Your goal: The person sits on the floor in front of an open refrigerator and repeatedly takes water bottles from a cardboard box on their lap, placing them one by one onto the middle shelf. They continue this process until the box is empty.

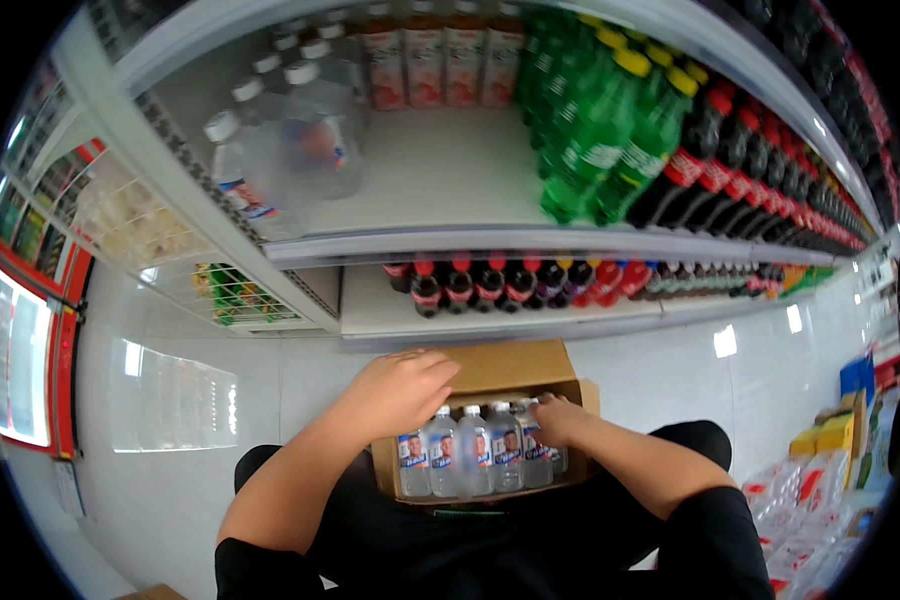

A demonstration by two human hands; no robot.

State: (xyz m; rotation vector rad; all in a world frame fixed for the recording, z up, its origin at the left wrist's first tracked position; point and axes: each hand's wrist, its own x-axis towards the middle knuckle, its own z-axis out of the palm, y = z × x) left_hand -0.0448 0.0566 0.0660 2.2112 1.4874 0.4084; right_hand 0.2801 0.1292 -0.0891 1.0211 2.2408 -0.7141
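An opened cardboard box (508, 365) lies before me, between my knees, with its far flap raised. Clear plastic bottles (475, 450) with white caps and blue picture labels stand in rows inside it. My right hand (559, 421) is at the box's right side, its fingers around the neck of a bottle (537, 454). Over the left far corner of the box is my left hand (405, 391), back upward and fingers bent. Its fingertips are beside the flap and the left bottles; whether they grip anything is hidden.
A white shelf (442, 169) ahead carries similar clear bottles (315, 142) at left, pink-labelled bottles (444, 64) behind and green bottles (607, 127) at right. Cola bottles (489, 283) stand on the lower shelf. A wire rack (139, 214) is at left; wrapped bottle packs (802, 510) are at right.
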